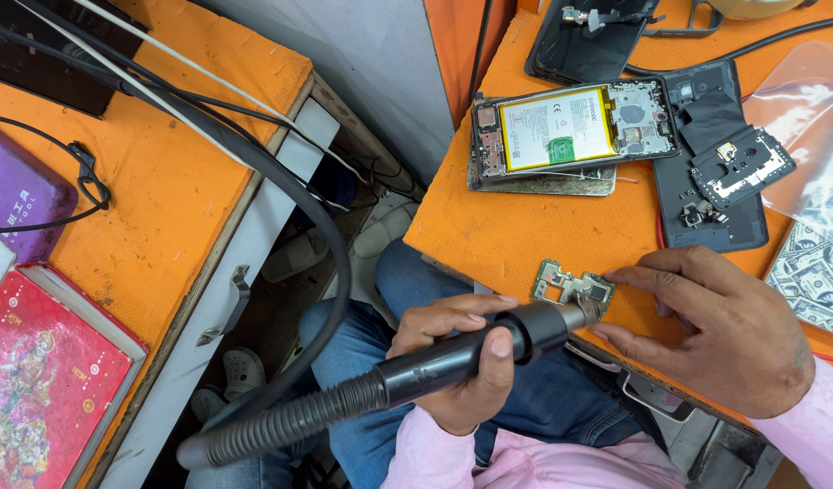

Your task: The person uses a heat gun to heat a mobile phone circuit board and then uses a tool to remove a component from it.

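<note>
Plastic bag (810,127), clear, lies at about two o'clock on the orange bench (516,231); what it holds cannot be made out, and paper printed like banknotes (819,272) shows beside and below it.

At the bench's near edge, roughly five o'clock from the frame centre, sits a small circuit board (570,285). The left hand (457,362) is clenched around the black handle of a hot-air tool (475,349), thumb laid on top, with the metal nozzle pointing at three o'clock and ending right at the board's lower right corner. A ribbed black hose (289,421) trails from the handle toward seven o'clock, then loops up past the gap between the benches. The right hand (715,330) rests partly open on the bench, fingers spread; its index fingertip touches the board's right edge while the thumb lies just beside the nozzle tip.

At one o'clock an opened phone (575,127) shows its yellow-edged battery, resting on a thin metal plate. A dark back cover (711,158) carrying loose black parts lies to its right, and another dark phone shell (588,36) sits at twelve o'clock. Across the gap, at nine o'clock, a second orange bench (154,172) bears cables, a purple case (18,190) and a red picture book (45,380). Blue-jeaned knees fill the space below.
</note>
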